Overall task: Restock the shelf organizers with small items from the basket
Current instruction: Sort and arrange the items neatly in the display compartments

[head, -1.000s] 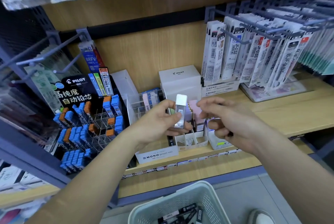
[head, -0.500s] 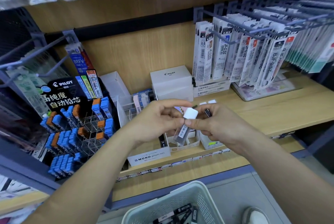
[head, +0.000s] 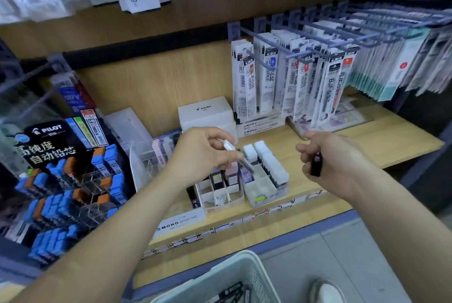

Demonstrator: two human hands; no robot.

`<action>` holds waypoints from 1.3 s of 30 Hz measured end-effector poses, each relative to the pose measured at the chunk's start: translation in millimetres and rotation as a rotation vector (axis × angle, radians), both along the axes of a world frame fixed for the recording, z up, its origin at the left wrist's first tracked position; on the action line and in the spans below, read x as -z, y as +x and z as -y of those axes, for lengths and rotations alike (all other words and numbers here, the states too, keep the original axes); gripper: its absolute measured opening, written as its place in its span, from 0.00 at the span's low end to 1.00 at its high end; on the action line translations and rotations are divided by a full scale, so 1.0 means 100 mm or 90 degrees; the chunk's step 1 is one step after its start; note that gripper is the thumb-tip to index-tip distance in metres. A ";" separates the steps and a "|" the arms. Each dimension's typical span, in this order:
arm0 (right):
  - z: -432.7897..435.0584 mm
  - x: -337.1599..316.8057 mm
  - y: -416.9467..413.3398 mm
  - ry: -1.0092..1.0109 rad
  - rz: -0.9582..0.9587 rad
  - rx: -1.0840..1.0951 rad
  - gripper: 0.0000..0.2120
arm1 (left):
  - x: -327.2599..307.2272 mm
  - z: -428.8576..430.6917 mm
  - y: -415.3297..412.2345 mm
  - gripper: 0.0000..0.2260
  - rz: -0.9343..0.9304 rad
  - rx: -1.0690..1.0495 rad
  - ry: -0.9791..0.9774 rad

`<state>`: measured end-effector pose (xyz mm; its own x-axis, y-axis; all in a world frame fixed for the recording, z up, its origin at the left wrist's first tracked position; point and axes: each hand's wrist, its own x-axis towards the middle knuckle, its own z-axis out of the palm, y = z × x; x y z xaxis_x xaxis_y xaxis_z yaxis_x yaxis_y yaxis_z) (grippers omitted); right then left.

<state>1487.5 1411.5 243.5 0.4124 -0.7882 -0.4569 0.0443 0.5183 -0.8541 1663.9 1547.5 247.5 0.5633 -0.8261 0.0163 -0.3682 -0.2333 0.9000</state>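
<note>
Left hand [head: 205,153] pinches white-capped lead case [head: 229,146], long axis slanting down-right toward the organizer [head: 266,195] just beneath its tip; right hand [head: 327,156], just beside, grips a dark case [head: 316,165].

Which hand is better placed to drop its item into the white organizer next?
Probably left. The left hand holds its white-capped case tilted just above the organizer; the right hand holds a dark case off to the side.

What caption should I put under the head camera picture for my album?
Left hand holds a white-capped case over the shelf organizer; right hand grips a dark case.
</note>
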 end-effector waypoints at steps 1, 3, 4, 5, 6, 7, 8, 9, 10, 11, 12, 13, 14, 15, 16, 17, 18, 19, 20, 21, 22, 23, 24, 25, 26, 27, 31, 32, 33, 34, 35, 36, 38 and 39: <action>0.02 0.00 -0.03 0.014 0.008 0.010 0.20 | 0.00 0.09 -0.01 0.11 0.022 -0.007 0.021; 0.05 -0.01 -0.08 0.027 0.023 0.020 0.22 | -0.01 0.26 -0.05 0.10 0.081 -0.013 0.059; 0.07 0.00 -0.11 0.029 0.032 0.023 0.23 | 0.00 0.34 -0.06 0.10 0.128 -0.008 0.076; 0.08 0.00 -0.13 0.029 0.043 0.025 0.24 | 0.02 0.42 -0.06 0.10 0.188 0.005 0.094; 0.10 0.00 -0.16 0.028 0.055 0.026 0.25 | 0.05 0.48 -0.05 0.10 0.251 0.023 0.114; 0.11 -0.01 -0.18 0.029 0.068 0.028 0.26 | 0.08 0.54 -0.04 0.10 0.306 0.039 0.132; 0.12 -0.02 -0.21 0.031 0.081 0.030 0.26 | 0.12 0.58 -0.03 0.09 0.353 0.051 0.148; 0.13 -0.02 -0.24 0.035 0.095 0.029 0.26 | 0.16 0.62 -0.02 0.10 0.397 0.059 0.163; 0.13 -0.03 -0.26 0.041 0.108 0.025 0.25 | 0.20 0.65 -0.02 0.11 0.438 0.064 0.177; 0.13 -0.03 -0.28 0.046 0.120 0.019 0.24 | 0.23 0.67 -0.03 0.11 0.468 0.067 0.190; 0.14 -0.03 -0.29 0.052 0.127 0.009 0.24 | 0.26 0.69 -0.03 0.12 0.486 0.070 0.201; 0.13 -0.03 -0.31 0.056 0.132 -0.002 0.23 | 0.30 0.70 -0.03 0.12 0.493 0.074 0.215; 0.12 -0.03 -0.32 0.058 0.133 -0.016 0.22 | 0.34 0.71 -0.03 0.12 0.498 0.080 0.233; 0.10 -0.04 -0.33 0.059 0.134 -0.031 0.21 | 0.37 0.72 -0.03 0.12 0.509 0.086 0.254; 0.09 -0.04 -0.34 0.060 0.132 -0.048 0.22 | 0.41 0.73 -0.04 0.13 0.528 0.088 0.274; 0.07 -0.03 -0.34 0.058 0.121 -0.061 0.22 | 0.44 0.74 -0.05 0.14 0.548 0.084 0.290; 0.05 -0.03 -0.33 0.052 0.099 -0.068 0.22 | 0.46 0.75 -0.06 0.14 0.563 0.074 0.298; 0.04 -0.04 -0.31 0.042 0.070 -0.074 0.20 | 0.47 0.76 -0.06 0.14 0.572 0.061 0.300; 0.04 -0.04 -0.30 0.029 0.041 -0.081 0.17 | 0.48 0.77 -0.07 0.13 0.576 0.048 0.299; 0.04 -0.03 -0.28 0.018 0.017 -0.089 0.14 | 0.48 0.78 -0.06 0.12 0.576 0.037 0.299; 0.06 -0.02 -0.27 0.014 0.003 -0.096 0.12 | 0.49 0.79 -0.06 0.12 0.575 0.029 0.301; 0.06 -0.02 -0.26 0.017 -0.001 -0.100 0.12 | 0.49 0.80 -0.07 0.12 0.573 0.024 0.307; 0.06 -0.02 -0.25 0.024 0.001 -0.101 0.12 | 0.49 0.81 -0.06 0.13 0.569 0.022 0.313; 0.06 -0.01 -0.24 0.035 0.007 -0.100 0.12 | 0.49 0.82 -0.06 0.13 0.564 0.023 0.315; 0.06 -0.01 -0.24 0.047 0.017 -0.097 0.12 | 0.48 0.84 -0.06 0.12 0.560 0.025 0.314; 0.06 0.00 -0.24 0.058 0.030 -0.094 0.12 | 0.48 0.85 -0.06 0.11 0.557 0.025 0.309; 0.06 -0.01 -0.26 0.075 0.083 -0.088 0.10 | 0.51 0.86 -0.05 0.10 0.532 0.003 0.285; 0.06 0.00 -0.26 0.067 0.085 -0.092 0.09 | 0.51 0.85 -0.06 0.09 0.526 0.004 0.285; 0.05 0.00 -0.26 0.056 0.081 -0.098 0.09 | 0.50 0.84 -0.07 0.09 0.520 0.006 0.278; 0.05 0.00 -0.26 0.046 0.075 -0.106 0.09 | 0.47 0.82 -0.09 0.08 0.505 0.005 0.258; 0.04 0.00 -0.24 0.037 0.072 -0.114 0.10 | 0.43 0.79 -0.12 0.08 0.471 0.001 0.227; 0.04 0.00 -0.23 0.028 0.075 -0.120 0.11 | 0.36 0.74 -0.17 0.09 0.403 -0.004 0.185; 0.02 -0.02 -0.20 0.018 0.099 -0.120 0.11 | 0.19 0.60 -0.31 0.11 0.153 0.007 0.112; 0.00 -0.03 -0.18 0.017 0.116 -0.119 0.11 | 0.11 0.51 -0.40 0.11 0.014 0.032 0.100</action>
